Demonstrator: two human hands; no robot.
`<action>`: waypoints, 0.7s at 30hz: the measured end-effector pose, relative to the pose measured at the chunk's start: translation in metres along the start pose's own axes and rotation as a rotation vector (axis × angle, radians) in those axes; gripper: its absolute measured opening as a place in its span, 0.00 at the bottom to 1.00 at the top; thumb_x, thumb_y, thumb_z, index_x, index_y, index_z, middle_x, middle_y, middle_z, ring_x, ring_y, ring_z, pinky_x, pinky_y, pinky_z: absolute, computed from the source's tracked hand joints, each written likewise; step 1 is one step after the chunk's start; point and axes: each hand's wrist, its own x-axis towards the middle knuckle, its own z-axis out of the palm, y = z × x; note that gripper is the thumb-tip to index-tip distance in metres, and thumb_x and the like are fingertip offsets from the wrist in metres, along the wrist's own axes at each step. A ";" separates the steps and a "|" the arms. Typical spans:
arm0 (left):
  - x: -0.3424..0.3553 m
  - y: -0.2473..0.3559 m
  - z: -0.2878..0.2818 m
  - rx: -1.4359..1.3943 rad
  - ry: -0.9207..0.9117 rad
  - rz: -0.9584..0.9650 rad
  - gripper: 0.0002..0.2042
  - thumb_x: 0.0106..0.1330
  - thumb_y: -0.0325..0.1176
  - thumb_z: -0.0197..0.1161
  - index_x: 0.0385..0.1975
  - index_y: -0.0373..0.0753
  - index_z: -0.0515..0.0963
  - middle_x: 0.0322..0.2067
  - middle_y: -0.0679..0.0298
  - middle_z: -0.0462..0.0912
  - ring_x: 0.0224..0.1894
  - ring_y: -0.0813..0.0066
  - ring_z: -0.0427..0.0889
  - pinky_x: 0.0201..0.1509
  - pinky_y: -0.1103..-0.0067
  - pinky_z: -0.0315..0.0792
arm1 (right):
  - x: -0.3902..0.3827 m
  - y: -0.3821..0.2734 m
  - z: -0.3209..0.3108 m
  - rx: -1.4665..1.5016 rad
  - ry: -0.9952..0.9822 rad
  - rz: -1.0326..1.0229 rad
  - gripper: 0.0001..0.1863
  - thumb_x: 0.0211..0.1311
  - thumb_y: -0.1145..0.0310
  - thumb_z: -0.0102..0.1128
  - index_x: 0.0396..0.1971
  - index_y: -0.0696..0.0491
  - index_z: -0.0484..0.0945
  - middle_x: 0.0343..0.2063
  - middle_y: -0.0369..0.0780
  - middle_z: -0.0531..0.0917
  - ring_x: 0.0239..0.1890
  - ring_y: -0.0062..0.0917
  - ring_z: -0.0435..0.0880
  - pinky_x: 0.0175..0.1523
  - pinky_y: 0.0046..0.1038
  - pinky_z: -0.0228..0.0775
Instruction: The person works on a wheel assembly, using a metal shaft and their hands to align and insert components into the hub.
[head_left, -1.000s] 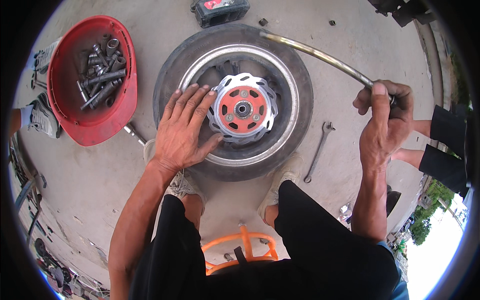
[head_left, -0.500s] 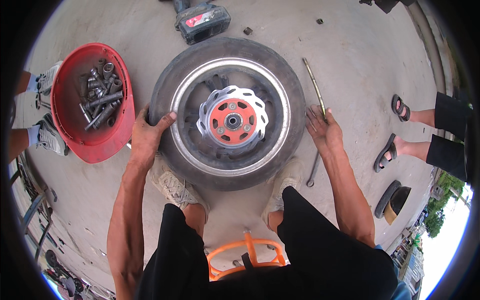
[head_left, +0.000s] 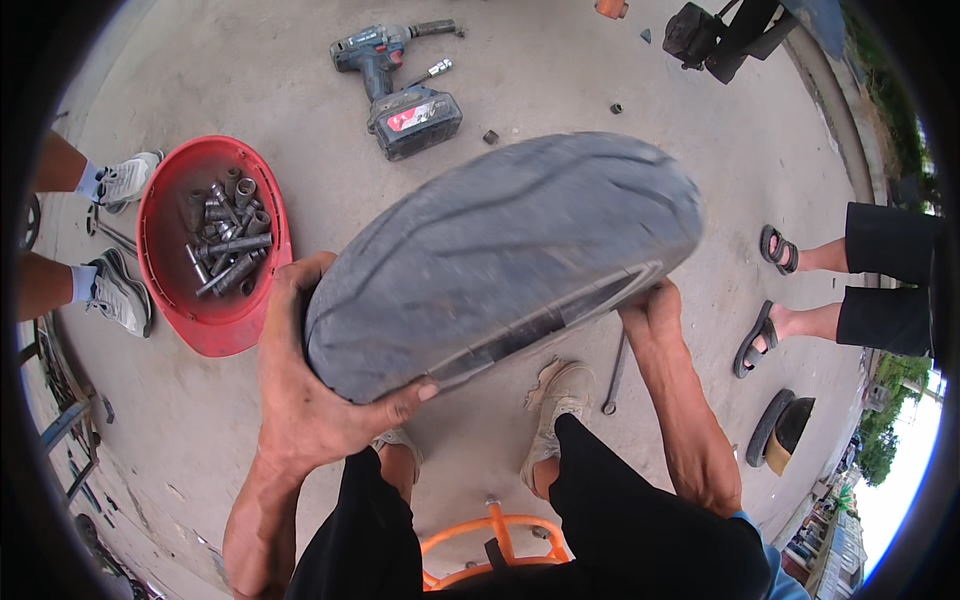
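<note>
My left hand [head_left: 330, 400] grips the left end of a wheel with a grey grooved tyre [head_left: 500, 240], its thumb on the near side. My right hand [head_left: 650, 310] holds it from below at the right, fingers mostly hidden behind the rubber. The wheel is tilted up with its tread toward me, slightly blurred; the brake disc is out of sight. A spanner [head_left: 611, 400] lies on the ground under the right end. Left of the wheel, a red hard hat [head_left: 210, 335] lies upturned, holding several sockets and steel pieces [head_left: 245, 243].
A cordless impact wrench [head_left: 408, 125] lies beyond the wheel. Another person's sneakers [head_left: 118, 300] are at the left, another's sandalled feet [head_left: 760, 345] at the right. My shoes [head_left: 560, 405] flank an orange tubular frame [head_left: 495, 530] behind them. Tyre-like rings [head_left: 770, 425] sit at right.
The wheel, lying flat earlier, is now lifted and tilted, tread facing up. My right hand let go of the metal rod and now holds the wheel with the left.
</note>
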 end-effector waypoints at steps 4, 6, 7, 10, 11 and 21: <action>0.018 0.010 0.023 0.013 0.026 0.601 0.35 0.47 0.38 0.83 0.56 0.35 0.75 0.49 0.49 0.86 0.49 0.50 0.87 0.53 0.59 0.81 | 0.001 -0.066 -0.034 0.063 -0.533 -0.156 0.20 0.87 0.58 0.43 0.66 0.53 0.72 0.69 0.44 0.75 0.71 0.35 0.75 0.78 0.42 0.66; 0.001 -0.001 0.022 0.381 -0.145 0.784 0.22 0.62 0.34 0.71 0.55 0.43 0.76 0.53 0.56 0.83 0.53 0.55 0.85 0.55 0.61 0.81 | 0.003 -0.049 -0.011 0.166 -0.250 -0.103 0.14 0.87 0.58 0.45 0.52 0.52 0.76 0.69 0.45 0.77 0.74 0.40 0.72 0.79 0.49 0.63; -0.010 -0.011 0.029 0.549 -0.165 0.892 0.20 0.65 0.33 0.68 0.56 0.47 0.75 0.55 0.61 0.82 0.56 0.58 0.84 0.57 0.63 0.81 | -0.010 -0.050 0.003 0.050 -0.096 -0.089 0.14 0.87 0.58 0.45 0.48 0.51 0.75 0.69 0.46 0.77 0.75 0.42 0.70 0.80 0.51 0.61; -0.050 -0.048 0.055 0.698 -0.316 1.015 0.22 0.64 0.34 0.68 0.59 0.54 0.73 0.57 0.69 0.78 0.61 0.65 0.80 0.63 0.66 0.78 | -0.021 -0.015 -0.029 -0.010 0.073 -0.001 0.13 0.87 0.60 0.42 0.47 0.51 0.74 0.67 0.49 0.79 0.78 0.44 0.66 0.81 0.60 0.48; -0.058 -0.059 0.063 0.681 -0.321 1.012 0.22 0.64 0.34 0.68 0.59 0.54 0.73 0.57 0.69 0.78 0.61 0.65 0.80 0.63 0.66 0.78 | -0.018 -0.004 -0.050 -0.019 0.084 0.010 0.13 0.87 0.61 0.41 0.47 0.51 0.74 0.66 0.51 0.79 0.78 0.43 0.66 0.81 0.61 0.48; -0.084 -0.116 0.052 0.807 -0.390 0.761 0.24 0.64 0.30 0.65 0.61 0.55 0.77 0.62 0.61 0.76 0.66 0.57 0.76 0.74 0.56 0.70 | -0.076 -0.008 -0.047 -0.397 -0.005 -0.252 0.20 0.83 0.62 0.55 0.61 0.62 0.78 0.39 0.42 0.88 0.45 0.28 0.87 0.54 0.32 0.79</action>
